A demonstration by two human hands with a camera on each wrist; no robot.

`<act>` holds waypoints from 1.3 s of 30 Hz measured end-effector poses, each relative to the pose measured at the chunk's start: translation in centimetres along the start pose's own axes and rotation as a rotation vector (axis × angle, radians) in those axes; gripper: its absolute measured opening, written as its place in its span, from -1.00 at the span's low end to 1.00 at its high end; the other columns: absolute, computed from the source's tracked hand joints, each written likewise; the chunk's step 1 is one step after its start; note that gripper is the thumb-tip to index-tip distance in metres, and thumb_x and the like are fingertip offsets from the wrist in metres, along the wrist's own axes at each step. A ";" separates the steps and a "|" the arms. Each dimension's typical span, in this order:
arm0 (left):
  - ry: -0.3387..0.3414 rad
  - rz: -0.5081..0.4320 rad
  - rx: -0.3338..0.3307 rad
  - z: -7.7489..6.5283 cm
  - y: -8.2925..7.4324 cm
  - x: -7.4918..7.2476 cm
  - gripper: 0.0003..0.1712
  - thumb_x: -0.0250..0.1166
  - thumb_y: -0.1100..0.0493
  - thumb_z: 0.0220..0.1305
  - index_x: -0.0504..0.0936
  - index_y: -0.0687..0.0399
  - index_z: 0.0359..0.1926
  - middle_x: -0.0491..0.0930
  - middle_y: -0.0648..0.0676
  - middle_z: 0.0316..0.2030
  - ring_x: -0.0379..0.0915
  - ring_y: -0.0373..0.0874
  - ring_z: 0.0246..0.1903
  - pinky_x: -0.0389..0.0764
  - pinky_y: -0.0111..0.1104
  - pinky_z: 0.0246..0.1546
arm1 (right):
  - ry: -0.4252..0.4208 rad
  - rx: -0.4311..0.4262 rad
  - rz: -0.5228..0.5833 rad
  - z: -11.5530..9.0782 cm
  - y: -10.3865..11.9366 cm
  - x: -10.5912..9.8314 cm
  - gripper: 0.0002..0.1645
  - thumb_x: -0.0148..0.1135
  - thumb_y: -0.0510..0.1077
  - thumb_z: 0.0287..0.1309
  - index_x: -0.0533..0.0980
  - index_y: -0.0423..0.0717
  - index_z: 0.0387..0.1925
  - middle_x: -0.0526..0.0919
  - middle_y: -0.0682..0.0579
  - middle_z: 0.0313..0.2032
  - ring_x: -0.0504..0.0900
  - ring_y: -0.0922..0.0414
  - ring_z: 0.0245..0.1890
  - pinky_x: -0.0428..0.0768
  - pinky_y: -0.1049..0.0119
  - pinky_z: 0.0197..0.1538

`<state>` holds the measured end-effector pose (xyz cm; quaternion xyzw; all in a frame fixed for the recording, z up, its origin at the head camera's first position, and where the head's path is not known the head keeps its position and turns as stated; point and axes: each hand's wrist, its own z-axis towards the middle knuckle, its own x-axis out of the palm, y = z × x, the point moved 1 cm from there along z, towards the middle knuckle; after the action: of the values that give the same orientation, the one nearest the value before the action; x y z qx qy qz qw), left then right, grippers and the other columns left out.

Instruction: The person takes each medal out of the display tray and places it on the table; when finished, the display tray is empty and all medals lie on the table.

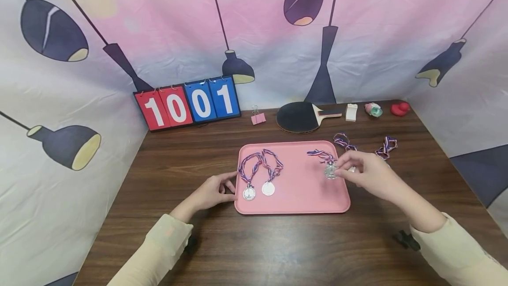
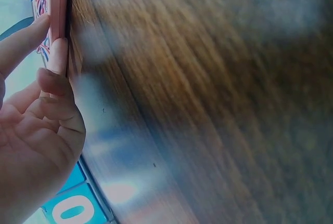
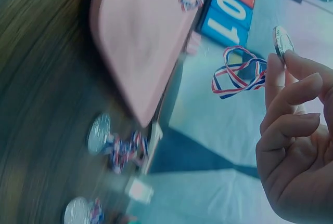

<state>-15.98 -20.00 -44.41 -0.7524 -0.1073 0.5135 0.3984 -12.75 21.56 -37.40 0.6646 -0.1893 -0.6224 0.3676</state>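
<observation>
My left hand [image 1: 214, 190] grips the left rim of a pink tray [image 1: 301, 197] with thumb and index finger; its other fingers are curled in the left wrist view. Two silver medals lie in the tray's left part, a left medal [image 1: 249, 193] and a right medal [image 1: 268, 188], their striped ribbons looped above them. Over the tray's right side, my right hand [image 1: 367, 173] pinches another silver medal [image 3: 282, 42] by its edge between thumb and fingertip. Its red, white and blue ribbon [image 3: 237, 76] trails away from it, off the tray's surface in the right wrist view.
Right of the tray lie two more medals, a nearer medal [image 3: 99, 134] and a farther medal [image 3: 77, 211], partly hidden by my right hand in the head view. Along the back stand a scoreboard [image 1: 188, 104], pink clip [image 1: 258, 118], table-tennis bat [image 1: 297, 117], white block [image 1: 351, 112] and red duck [image 1: 400, 109].
</observation>
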 end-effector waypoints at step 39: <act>0.001 -0.008 0.011 -0.2 -0.2 0.0 -0.21 0.39 0.14 -0.04 0.28 0.17 0.24 0.56 -0.05 -0.43 0.29 -0.22 -0.62 0.32 -0.44 -0.61 | 0.140 0.183 0.033 -9.8 -10.5 -2.7 -0.80 0.19 -0.03 0.10 0.49 -0.07 -0.30 0.61 0.11 -0.49 0.40 0.25 -0.70 0.35 0.35 -0.61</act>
<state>-15.75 -19.98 -44.22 -0.7501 -0.1071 0.5120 0.4045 -5.84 32.93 -43.59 0.7340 -0.2302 -0.5484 0.3280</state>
